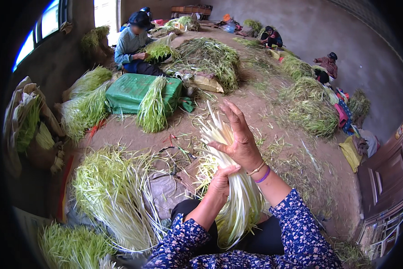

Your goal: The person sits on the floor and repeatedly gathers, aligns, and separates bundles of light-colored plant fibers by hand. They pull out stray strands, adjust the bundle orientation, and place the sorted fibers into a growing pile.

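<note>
A bundle of pale, long-leaved stalks [245, 198], perhaps blanched chives, stands upright between my hands with its white ends up. Around its middle my left hand [221, 180] is closed. My right hand [240, 141], with a bangle and a purple band at the wrist, is raised beside the white ends, fingers spread; whether its palm touches the stalks is unclear. The leafy lower part hangs over my dark-trousered lap. To the left of my knees lies a large loose heap of the same yellow-green leaves [114, 198].
Ahead, a bundle of leaves [152, 107] leans on a green wrapped bale [130, 92]. Behind it a co-worker [134, 47] sits handling leaves near a big heap [215, 60]. More people sit along the right wall beside heaps [312, 107]. A brown wooden door panel [386, 175] stands at right.
</note>
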`<state>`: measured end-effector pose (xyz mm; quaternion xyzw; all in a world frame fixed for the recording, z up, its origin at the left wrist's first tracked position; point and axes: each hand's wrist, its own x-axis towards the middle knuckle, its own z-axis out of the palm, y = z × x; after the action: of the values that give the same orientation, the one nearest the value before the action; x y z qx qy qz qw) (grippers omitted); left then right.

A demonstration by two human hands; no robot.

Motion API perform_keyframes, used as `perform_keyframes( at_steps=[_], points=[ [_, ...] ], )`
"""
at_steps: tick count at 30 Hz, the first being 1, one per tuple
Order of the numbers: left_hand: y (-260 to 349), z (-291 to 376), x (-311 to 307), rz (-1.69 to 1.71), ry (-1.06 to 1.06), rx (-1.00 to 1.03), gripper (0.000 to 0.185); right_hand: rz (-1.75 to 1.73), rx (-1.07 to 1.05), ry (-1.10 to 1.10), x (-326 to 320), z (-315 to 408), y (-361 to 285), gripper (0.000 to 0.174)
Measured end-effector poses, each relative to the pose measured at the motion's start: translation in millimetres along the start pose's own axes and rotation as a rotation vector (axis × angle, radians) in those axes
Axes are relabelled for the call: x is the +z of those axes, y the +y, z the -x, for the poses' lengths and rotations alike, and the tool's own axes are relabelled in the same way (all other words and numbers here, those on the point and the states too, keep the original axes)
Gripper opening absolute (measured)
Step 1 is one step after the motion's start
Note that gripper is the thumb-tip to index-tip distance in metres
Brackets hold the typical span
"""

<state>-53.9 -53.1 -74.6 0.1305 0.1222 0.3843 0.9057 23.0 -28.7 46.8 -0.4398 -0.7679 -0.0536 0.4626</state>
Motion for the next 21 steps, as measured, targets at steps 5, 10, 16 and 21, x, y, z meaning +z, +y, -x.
perform_keyframes(
  at_steps=[5, 10, 16, 21],
  points=[
    [3.0, 5.0, -0.7, -0.006, -0.016, 0.004, 0.045, 0.181, -0.078, -0.038, 1.0, -3.9, -0.6, 0.05],
    [8.5, -1.7, -12.6, 0.04, -0.127, -0.024, 0.049, 0.124, 0.001, -0.001, -1.5, 3.9, 4.7, 0.041],
    [5.3, -6.3, -18.0, 0.021, -0.114, 0.041, 0.048, -0.061, 0.099, -0.13, 3.9, 10.1, 1.0, 0.048],
    [7.6, -2.7, -13.4, 0.039, -0.076, 0.051, 0.056, -0.163, 0.128, -0.162, 2.2, 8.3, 2.1, 0.067]
  ],
)
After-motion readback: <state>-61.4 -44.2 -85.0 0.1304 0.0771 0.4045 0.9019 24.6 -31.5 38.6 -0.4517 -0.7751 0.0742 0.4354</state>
